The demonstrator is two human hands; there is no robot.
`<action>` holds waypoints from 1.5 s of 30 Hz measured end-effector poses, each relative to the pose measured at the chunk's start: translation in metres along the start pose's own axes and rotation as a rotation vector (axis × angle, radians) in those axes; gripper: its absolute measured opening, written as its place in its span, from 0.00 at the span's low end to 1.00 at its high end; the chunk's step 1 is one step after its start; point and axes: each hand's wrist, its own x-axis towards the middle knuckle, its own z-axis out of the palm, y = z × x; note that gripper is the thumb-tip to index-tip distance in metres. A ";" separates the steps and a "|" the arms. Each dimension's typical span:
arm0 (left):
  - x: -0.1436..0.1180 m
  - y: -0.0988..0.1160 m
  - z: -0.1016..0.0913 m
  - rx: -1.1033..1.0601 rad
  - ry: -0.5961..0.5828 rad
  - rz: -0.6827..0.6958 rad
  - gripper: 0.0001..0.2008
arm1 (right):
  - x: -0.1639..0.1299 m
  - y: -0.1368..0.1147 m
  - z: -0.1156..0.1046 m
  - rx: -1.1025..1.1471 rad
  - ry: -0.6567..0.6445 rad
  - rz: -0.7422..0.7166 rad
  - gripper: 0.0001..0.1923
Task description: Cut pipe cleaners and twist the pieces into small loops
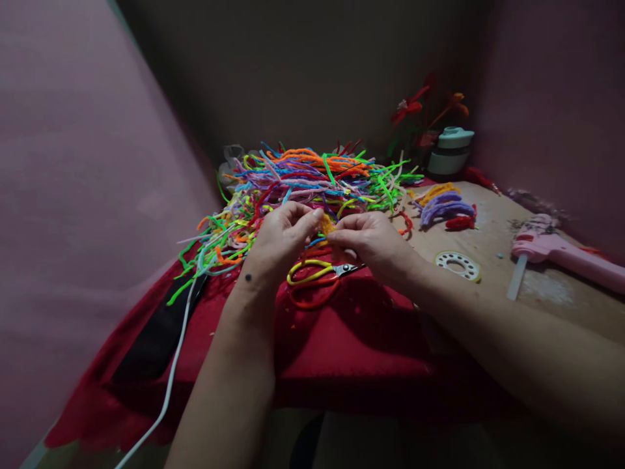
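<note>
Between my two hands is a short yellow-orange pipe cleaner [327, 225], held above the table. My left hand [289, 229] pinches its left side with thumb and forefinger. From the right, my right hand [367, 240] grips it with closed fingertips. Part of the piece is hidden by my fingers. Just below the hands lie scissors [312, 281] with one yellow and one red handle loop, their blades pointing right, partly under my right hand. Behind the hands spreads a big heap of multicoloured pipe cleaners [303, 176].
A red cloth [342, 345] covers the table. At right are bundled purple pipe cleaners [442, 207], a white ring with holes [458, 266] and a pink glue gun [561, 251]. A lidded container [450, 153] stands behind. A white cable [172, 371] crosses a black flat object [151, 339] at left.
</note>
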 end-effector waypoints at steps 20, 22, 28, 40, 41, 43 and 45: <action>-0.001 -0.009 0.009 0.728 0.160 0.390 0.09 | 0.010 0.002 -0.005 0.310 0.247 0.062 0.10; 0.001 -0.011 0.008 0.661 0.182 0.375 0.09 | 0.011 0.000 -0.006 0.351 0.272 0.079 0.10; 0.006 -0.013 0.010 0.168 0.193 0.159 0.08 | 0.014 -0.004 -0.008 0.527 0.268 0.116 0.10; 0.001 -0.013 0.035 -0.230 -0.176 -0.019 0.13 | 0.015 -0.004 -0.008 0.657 0.281 0.131 0.03; 0.001 -0.012 0.036 -0.227 -0.168 -0.006 0.12 | 0.015 -0.003 -0.007 0.655 0.280 0.132 0.03; 0.000 -0.010 0.038 -0.255 -0.163 0.015 0.11 | 0.014 0.000 -0.005 0.655 0.270 0.126 0.03; -0.001 -0.007 0.039 -0.285 -0.178 -0.007 0.09 | 0.013 0.001 -0.004 0.639 0.249 0.107 0.03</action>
